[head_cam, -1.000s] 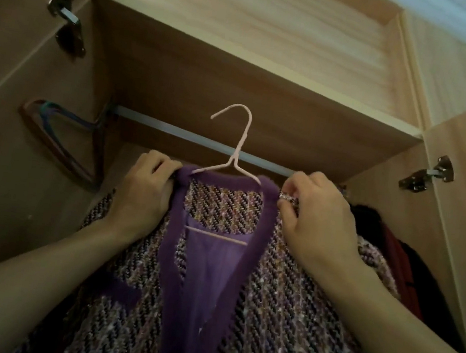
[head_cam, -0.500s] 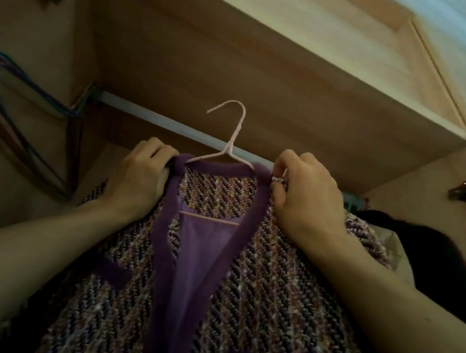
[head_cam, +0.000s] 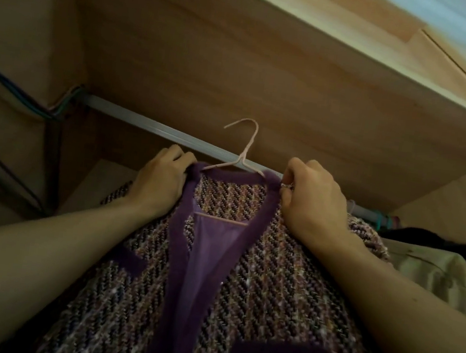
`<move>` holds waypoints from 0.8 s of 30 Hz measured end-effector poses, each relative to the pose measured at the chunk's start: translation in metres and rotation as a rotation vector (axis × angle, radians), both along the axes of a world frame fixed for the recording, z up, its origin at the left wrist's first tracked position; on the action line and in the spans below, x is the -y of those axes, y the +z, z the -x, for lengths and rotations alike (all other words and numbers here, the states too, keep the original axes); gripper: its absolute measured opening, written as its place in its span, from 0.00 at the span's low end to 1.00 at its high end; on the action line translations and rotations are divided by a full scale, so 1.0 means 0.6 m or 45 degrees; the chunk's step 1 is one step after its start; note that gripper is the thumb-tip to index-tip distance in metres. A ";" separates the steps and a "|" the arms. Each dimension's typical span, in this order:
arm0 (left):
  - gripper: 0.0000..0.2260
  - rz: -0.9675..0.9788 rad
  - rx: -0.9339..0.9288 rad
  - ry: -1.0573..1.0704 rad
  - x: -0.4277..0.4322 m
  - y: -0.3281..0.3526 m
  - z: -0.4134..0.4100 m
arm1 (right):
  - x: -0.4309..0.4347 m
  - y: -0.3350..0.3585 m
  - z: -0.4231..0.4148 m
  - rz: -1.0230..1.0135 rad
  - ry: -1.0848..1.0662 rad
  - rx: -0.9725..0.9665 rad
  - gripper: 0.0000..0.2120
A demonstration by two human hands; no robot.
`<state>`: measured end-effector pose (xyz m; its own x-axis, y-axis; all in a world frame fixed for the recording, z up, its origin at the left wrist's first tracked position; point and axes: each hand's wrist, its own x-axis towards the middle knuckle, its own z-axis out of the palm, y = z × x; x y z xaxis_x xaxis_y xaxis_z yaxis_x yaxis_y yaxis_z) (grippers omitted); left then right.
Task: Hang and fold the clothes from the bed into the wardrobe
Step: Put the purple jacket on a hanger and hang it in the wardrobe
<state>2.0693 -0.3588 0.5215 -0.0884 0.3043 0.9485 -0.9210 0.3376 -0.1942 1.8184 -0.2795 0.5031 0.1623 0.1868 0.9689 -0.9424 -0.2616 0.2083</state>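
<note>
Room: wooden wardrobe (head_cam: 241, 66) panels are filling the view, with a shelf (head_cam: 321, 30) running overhead.
Rail: one metal rail (head_cam: 154, 129) is crossing from the left wall down to the right.
Count: two hands, one jacket, one pink hanger and two purple pocket flaps are showing. The empty hangers (head_cam: 54, 121) at the rail's left end are bunching too tightly to count.
Left hand (head_cam: 159, 184): it is gripping the jacket's left shoulder, fingers curled over the purple collar edge.
Jacket: the purple-trimmed tweed jacket (head_cam: 268, 301) is hanging on the pink wire hanger (head_cam: 246, 148), held up just in front of the rail.
Hook: it is standing above the rail, not over it.
Right hand (head_cam: 311, 205): it is pinching the right collar corner, fingers bent tight.
Right edge: a beige garment (head_cam: 435, 279) and a dark garment (head_cam: 427, 236) are crowding that end.
Open room: bare rail is lying between the empty hangers and the jacket.
</note>
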 end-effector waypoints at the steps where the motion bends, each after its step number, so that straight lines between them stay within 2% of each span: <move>1: 0.08 0.000 0.003 -0.006 0.014 0.004 0.003 | 0.011 0.002 0.003 0.002 -0.005 0.000 0.06; 12: 0.11 -0.136 0.019 -0.180 0.159 0.027 0.070 | 0.089 0.013 0.053 -0.087 -0.098 0.015 0.04; 15: 0.11 -0.202 -0.005 -0.212 0.188 0.011 0.099 | 0.102 0.001 0.074 -0.154 -0.124 0.056 0.06; 19: 0.13 -0.293 0.094 -0.305 0.210 -0.025 0.152 | 0.104 -0.032 0.109 -0.216 -0.261 0.083 0.09; 24: 0.12 -0.216 -0.036 -0.513 0.213 -0.059 0.206 | 0.061 -0.042 0.122 -0.096 -0.411 0.014 0.09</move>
